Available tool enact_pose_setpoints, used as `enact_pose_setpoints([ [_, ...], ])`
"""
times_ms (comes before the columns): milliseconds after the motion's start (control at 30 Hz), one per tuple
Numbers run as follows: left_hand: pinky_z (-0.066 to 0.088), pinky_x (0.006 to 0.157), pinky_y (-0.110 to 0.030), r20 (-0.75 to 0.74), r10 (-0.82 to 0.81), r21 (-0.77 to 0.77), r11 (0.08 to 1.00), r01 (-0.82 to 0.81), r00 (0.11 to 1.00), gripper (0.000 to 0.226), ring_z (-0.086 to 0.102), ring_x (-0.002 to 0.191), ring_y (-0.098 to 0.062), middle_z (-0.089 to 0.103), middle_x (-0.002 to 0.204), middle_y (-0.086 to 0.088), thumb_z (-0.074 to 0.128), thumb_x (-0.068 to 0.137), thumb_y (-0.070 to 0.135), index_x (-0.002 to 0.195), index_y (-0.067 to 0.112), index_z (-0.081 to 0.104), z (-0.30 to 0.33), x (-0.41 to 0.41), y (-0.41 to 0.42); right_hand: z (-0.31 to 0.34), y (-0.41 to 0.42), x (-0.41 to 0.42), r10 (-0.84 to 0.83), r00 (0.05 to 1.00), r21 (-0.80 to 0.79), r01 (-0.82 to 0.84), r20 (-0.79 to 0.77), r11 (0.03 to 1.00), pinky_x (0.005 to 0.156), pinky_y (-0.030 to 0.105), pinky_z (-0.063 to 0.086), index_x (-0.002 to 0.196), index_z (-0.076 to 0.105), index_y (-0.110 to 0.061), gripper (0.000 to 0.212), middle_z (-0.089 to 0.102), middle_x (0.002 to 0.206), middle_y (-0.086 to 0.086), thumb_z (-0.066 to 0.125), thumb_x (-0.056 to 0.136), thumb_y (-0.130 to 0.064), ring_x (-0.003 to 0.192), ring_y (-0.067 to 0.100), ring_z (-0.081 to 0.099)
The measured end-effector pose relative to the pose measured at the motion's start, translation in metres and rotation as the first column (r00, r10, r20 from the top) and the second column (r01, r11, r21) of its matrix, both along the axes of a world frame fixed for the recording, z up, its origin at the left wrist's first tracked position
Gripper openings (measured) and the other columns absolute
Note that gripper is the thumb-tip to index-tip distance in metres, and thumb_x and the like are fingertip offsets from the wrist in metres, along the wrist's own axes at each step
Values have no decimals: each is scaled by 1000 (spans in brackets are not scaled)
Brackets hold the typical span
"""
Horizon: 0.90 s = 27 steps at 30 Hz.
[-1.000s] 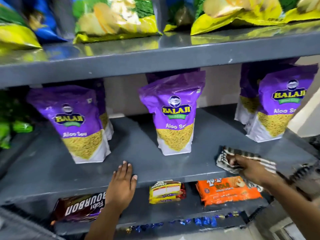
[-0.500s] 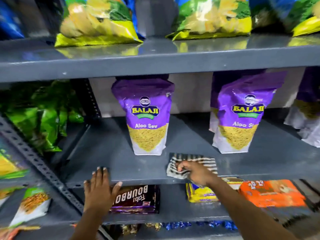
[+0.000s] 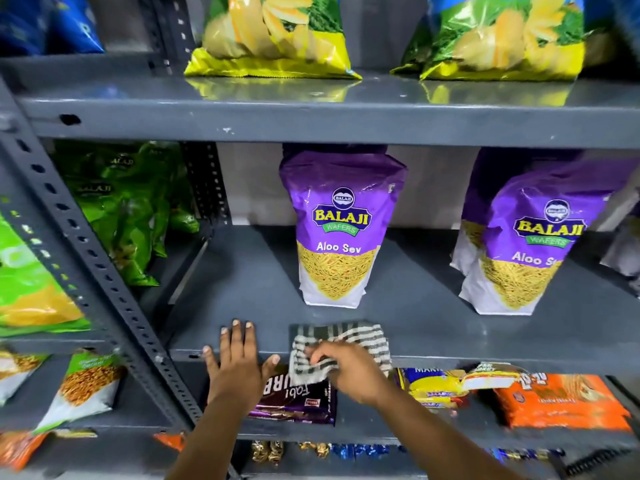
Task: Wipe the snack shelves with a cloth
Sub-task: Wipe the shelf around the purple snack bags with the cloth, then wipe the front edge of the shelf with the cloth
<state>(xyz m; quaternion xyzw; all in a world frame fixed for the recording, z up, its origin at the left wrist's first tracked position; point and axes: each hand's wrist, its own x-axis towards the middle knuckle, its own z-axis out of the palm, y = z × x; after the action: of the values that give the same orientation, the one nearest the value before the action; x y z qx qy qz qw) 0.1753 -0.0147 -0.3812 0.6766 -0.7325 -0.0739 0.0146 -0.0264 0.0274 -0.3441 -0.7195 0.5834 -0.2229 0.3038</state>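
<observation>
A striped black-and-white cloth (image 3: 360, 336) lies on the front edge of the grey middle shelf (image 3: 433, 317), partly hanging over the lip. My right hand (image 3: 346, 370) grips the cloth from the front and presses it on the shelf edge. My left hand (image 3: 237, 362) rests flat with fingers spread on the same shelf's front lip, just left of the cloth, holding nothing. A purple Aloo Sev bag (image 3: 341, 230) stands upright behind the cloth.
A second purple bag (image 3: 526, 244) stands to the right. Green packets (image 3: 128, 209) fill the left bay beyond a perforated grey upright (image 3: 86, 258). Yellow chip bags (image 3: 273, 36) sit on the upper shelf. A Bourbon pack (image 3: 294, 396) and an orange biscuit pack (image 3: 561, 400) lie below.
My right hand has dragged the cloth leftward along the shelf's front edge, from the right end to in front of the middle purple bag. My left hand stays planted on the lip.
</observation>
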Motion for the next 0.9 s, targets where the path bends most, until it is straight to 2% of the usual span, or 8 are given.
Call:
enact_pose_setpoints([
  [133, -1, 114, -54, -3, -22, 16, 1000, 22, 1000, 120, -11, 143, -26, -12, 156, -7, -36, 43, 74, 145, 16, -10, 5, 3, 0, -3, 43, 10, -45, 985, 232, 5, 167, 973, 72, 13, 50, 109, 62, -20, 39, 62, 113, -8, 54, 80, 6, 91, -1, 57],
  [233, 5, 116, -49, -39, -62, -83, 995, 58, 997, 118, 1, 144, -27, 2, 156, -9, -37, 54, 73, 146, 12, 3, -2, 3, 6, -3, 75, -8, -162, 932, 316, 56, 323, 947, 69, 18, 42, 81, 70, -36, 33, 67, 70, -22, 64, 63, -9, 66, -14, 54],
  [333, 1, 116, -41, -79, -162, -292, 947, 133, 984, 77, -2, 144, -20, -1, 157, -2, -4, 87, 62, 147, 14, 6, -2, -10, 15, 33, 87, -39, -252, 857, 291, 126, 450, 948, 63, 11, 42, 59, 69, -28, 21, 65, 55, -20, 63, 45, -14, 63, -8, 57],
  [533, -8, 115, -38, -33, -347, -729, 649, 215, 937, 66, -14, 142, -17, -20, 155, -3, 3, 94, 51, 146, 11, -3, 101, -77, 19, 205, 121, -92, -175, 664, -59, 314, 727, 948, 60, 25, 47, 73, 70, -11, 33, 70, 70, 4, 63, 43, 0, 66, 18, 61],
  [633, -10, 115, -39, 6, -403, -864, 459, 208, 915, 68, -17, 142, -18, -25, 153, -3, 5, 94, 52, 145, 10, -8, 170, -105, 25, 296, 130, -115, -40, 639, -362, 485, 768, 796, 60, 20, 53, 75, 67, -19, 32, 71, 66, -5, 60, 59, 8, 62, 10, 63],
  [800, -14, 114, -38, 24, -427, -955, 258, 147, 904, 68, -22, 140, -15, -35, 149, 1, 6, 93, 54, 142, 14, -18, 264, -127, 27, 370, 81, -126, -289, 851, -802, 516, 439, 301, 84, 31, 44, 95, 67, -25, 36, 67, 91, -3, 58, 69, -1, 92, 17, 58],
  [867, -15, 114, -37, 67, -402, -963, 212, 164, 913, 68, -25, 139, -14, -36, 148, 1, 4, 92, 55, 141, 14, -20, 293, -133, 24, 369, 47, -122, -478, 866, -896, 320, 146, 308, 85, 38, 46, 102, 66, -19, 39, 68, 100, 14, 57, 71, 2, 98, 32, 59],
  [900, -15, 114, -37, 88, -378, -965, 198, 173, 922, 68, -26, 138, -14, -32, 151, -2, 3, 92, 55, 142, 14, -18, 306, -135, 24, 365, 33, -120, -507, 861, -874, 223, -30, 431, 87, 42, 48, 106, 64, -20, 40, 67, 105, 19, 57, 73, 0, 101, 36, 58],
])
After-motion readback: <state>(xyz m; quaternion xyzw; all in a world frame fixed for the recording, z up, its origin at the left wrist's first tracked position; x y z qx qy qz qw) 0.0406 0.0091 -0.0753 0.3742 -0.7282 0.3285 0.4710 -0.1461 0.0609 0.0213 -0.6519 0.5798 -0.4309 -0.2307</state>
